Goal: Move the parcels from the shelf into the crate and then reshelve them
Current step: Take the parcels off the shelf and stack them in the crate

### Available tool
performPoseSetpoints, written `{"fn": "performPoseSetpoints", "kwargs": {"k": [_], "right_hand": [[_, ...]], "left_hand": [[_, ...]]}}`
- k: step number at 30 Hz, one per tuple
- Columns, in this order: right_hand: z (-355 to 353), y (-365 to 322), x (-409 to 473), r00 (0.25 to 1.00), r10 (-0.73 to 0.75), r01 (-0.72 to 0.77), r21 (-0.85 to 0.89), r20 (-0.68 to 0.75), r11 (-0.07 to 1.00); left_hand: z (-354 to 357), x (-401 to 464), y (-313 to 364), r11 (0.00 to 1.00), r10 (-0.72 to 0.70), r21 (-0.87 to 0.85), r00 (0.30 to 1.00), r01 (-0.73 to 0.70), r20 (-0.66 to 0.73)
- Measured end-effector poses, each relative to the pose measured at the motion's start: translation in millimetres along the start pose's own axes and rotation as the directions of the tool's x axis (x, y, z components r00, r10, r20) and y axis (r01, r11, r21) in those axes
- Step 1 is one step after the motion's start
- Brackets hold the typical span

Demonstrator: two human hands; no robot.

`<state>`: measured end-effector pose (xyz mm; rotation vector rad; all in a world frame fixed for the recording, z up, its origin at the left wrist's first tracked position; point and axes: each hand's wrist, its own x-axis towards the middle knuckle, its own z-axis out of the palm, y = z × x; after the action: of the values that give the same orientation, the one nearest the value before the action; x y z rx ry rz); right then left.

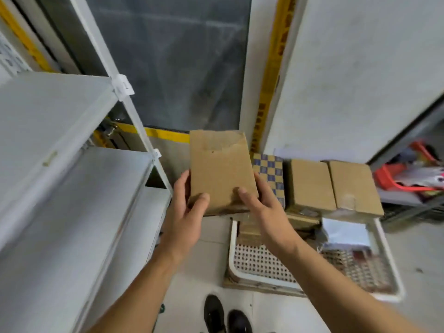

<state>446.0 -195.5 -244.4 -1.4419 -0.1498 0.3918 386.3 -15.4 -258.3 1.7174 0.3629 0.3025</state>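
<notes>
Both my hands hold a brown cardboard parcel [219,169] in the air between the shelf and the crate. My left hand [186,210] grips its near left corner, thumb on top. My right hand [263,203] grips the near right corner, thumb on top too. The white perforated crate [259,263] stands on the floor below and to the right. In it lie a blue-checkered parcel [270,171], two brown cardboard parcels [308,183] [353,186], a white-wrapped parcel [346,234] and others partly hidden. The white metal shelf [60,164] stands at the left with bare boards.
A white wall panel [360,75] rises behind the crate. A dark glass door [173,61] with yellow tape is straight ahead. Red items [403,174] lie at the far right under a ledge. My black shoes [225,316] stand on the pale floor near the crate.
</notes>
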Motion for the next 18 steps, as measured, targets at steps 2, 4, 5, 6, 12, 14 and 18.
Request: {"fn": "performPoseSetpoints", "kwargs": {"k": [2, 4, 5, 6, 12, 14, 18], "right_hand": [[-26.5, 4.5, 5.7, 0.997, 0.012, -0.014, -0.028, -0.074, 1.0], [-51.1, 9.3, 10.9, 0.99, 0.029, -0.036, -0.047, -0.138, 0.998], [-62.9, 12.4, 13.8, 0.985, 0.04, -0.05, -0.057, -0.166, 0.997], [-73.9, 15.6, 16.2, 0.979, 0.05, -0.064, -0.066, -0.195, 0.996], [-123.8, 43.8, 39.3, 0.956, 0.108, -0.131, -0.068, -0.273, 0.989], [-135.4, 53.5, 54.7, 0.959, 0.127, -0.156, -0.098, -0.254, 0.983], [-150.9, 58.8, 82.2, 0.972, 0.13, -0.159, -0.145, -0.194, 0.977]], "left_hand": [[27.9, 19.0, -9.8, 1.0, -0.015, -0.018, 0.994, 0.017, 0.109], [56.0, 37.9, -17.5, 0.999, -0.021, -0.019, 0.978, 0.026, 0.207], [69.0, 46.6, -21.4, 0.999, -0.03, -0.012, 0.967, 0.034, 0.252], [81.3, 53.8, -23.6, 0.999, -0.037, -0.005, 0.955, 0.04, 0.295], [139.4, 90.6, -44.4, 0.995, -0.099, 0.064, 0.911, 0.08, 0.399], [153.8, 104.5, -54.1, 0.987, -0.151, 0.109, 0.9, 0.116, 0.408], [165.2, 119.2, -61.0, 0.969, -0.24, 0.152, 0.881, 0.194, 0.407]]}}
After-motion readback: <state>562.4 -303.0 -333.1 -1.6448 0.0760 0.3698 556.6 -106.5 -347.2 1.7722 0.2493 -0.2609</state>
